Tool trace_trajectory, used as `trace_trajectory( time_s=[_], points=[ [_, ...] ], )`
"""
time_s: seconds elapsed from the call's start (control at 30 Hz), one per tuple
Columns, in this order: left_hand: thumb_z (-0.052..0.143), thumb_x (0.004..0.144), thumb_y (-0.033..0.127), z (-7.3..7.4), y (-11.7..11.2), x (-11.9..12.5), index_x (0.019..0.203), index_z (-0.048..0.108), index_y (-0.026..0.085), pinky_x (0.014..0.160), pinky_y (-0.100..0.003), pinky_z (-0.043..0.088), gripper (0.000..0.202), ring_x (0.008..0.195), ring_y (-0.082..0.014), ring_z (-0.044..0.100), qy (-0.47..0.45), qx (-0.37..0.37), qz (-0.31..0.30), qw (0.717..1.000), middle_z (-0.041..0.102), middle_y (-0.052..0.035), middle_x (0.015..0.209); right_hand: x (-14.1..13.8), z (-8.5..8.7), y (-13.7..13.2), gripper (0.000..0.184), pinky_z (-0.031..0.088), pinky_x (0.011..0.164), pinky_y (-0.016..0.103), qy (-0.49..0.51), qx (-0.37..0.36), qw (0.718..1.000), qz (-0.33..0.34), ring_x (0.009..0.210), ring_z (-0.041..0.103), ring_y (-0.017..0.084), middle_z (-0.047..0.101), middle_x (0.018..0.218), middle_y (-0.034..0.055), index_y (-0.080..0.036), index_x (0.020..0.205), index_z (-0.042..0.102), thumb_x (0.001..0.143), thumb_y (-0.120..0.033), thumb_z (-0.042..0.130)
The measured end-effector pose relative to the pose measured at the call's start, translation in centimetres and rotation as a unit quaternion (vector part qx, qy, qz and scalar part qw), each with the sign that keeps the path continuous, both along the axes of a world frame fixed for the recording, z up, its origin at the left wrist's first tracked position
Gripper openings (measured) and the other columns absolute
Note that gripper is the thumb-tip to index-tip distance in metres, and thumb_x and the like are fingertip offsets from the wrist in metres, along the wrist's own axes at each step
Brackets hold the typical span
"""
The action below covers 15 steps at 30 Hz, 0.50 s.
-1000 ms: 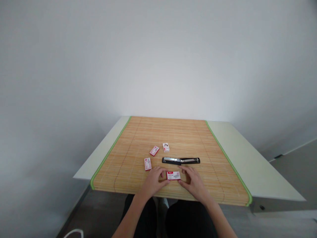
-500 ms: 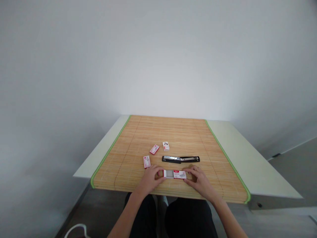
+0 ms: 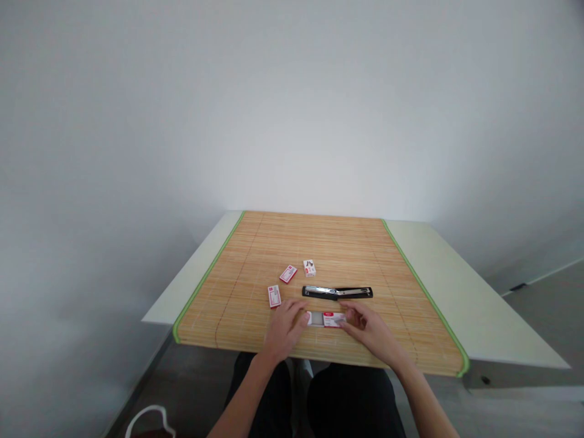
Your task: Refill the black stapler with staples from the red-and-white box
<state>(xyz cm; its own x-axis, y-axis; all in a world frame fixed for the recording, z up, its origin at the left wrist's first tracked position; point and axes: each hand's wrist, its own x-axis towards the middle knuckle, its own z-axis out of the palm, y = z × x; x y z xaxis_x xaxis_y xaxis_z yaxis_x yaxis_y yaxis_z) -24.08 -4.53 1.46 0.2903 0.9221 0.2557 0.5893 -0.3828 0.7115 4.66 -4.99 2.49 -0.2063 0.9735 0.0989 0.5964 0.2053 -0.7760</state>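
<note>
Staple box [image 3: 325, 319]: shut one second ago, tray [image 3: 314, 318] now slid out left. Left hand [image 3: 283, 328] pinches tray, right hand [image 3: 370, 329] sleeve [image 3: 335, 319]; contents reachable.

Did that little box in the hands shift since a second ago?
Yes. Its red-and-white sleeve has slid to the right along the stapler, baring a grey tray at its left end.
</note>
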Motion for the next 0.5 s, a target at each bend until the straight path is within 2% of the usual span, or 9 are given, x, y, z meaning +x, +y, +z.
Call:
trace_trajectory(
  time_s=[0.07,0.2,0.33,0.5],
  points=[
    [0.039,0.108,0.040,0.3,-0.3,0.9,0.141,0.058,0.031,0.113,-0.043,0.042,0.040,0.129,-0.0244,0.054,0.009,0.017,0.008,1.000,0.061,-0.0065,0.137,-1.4,1.1,0.9,0.039,0.054,0.081,0.038,-0.005,0.022,1.000,0.005,0.088,0.064,0.023,0.068,0.100,0.0049,-0.028,0.128,0.067,0.093,-0.044,0.065],
    [0.039,0.107,0.040,0.3,-0.4,2.2,0.150,0.048,0.029,0.121,-0.050,0.033,0.045,0.142,-0.0269,0.043,0.067,0.042,0.037,0.996,0.048,-0.0064,0.154,-4.2,2.2,3.9,0.025,0.048,0.100,0.045,-0.059,0.133,0.989,0.004,0.110,0.060,0.027,0.067,0.112,0.0074,-0.029,0.117,0.073,0.095,-0.033,0.061],
    [0.038,0.107,0.039,0.1,-0.3,2.5,0.154,0.042,0.029,0.122,-0.051,0.032,0.048,0.146,-0.0271,0.038,0.099,0.048,0.050,0.993,0.043,-0.0048,0.160,-5.5,1.5,6.4,0.020,0.046,0.102,0.047,-0.122,0.157,0.980,0.014,0.112,0.057,0.028,0.066,0.115,0.0094,-0.026,0.108,0.077,0.094,-0.028,0.064],
    [0.041,0.106,0.041,0.1,-0.2,2.7,0.153,0.044,0.028,0.120,-0.051,0.033,0.049,0.143,-0.0286,0.041,0.110,0.051,0.062,0.991,0.046,-0.0060,0.158,-6.1,0.1,7.0,0.020,0.044,0.102,0.047,-0.140,0.155,0.978,0.027,0.112,0.055,0.028,0.066,0.116,0.0090,-0.026,0.107,0.078,0.092,-0.025,0.065]
  ],
)
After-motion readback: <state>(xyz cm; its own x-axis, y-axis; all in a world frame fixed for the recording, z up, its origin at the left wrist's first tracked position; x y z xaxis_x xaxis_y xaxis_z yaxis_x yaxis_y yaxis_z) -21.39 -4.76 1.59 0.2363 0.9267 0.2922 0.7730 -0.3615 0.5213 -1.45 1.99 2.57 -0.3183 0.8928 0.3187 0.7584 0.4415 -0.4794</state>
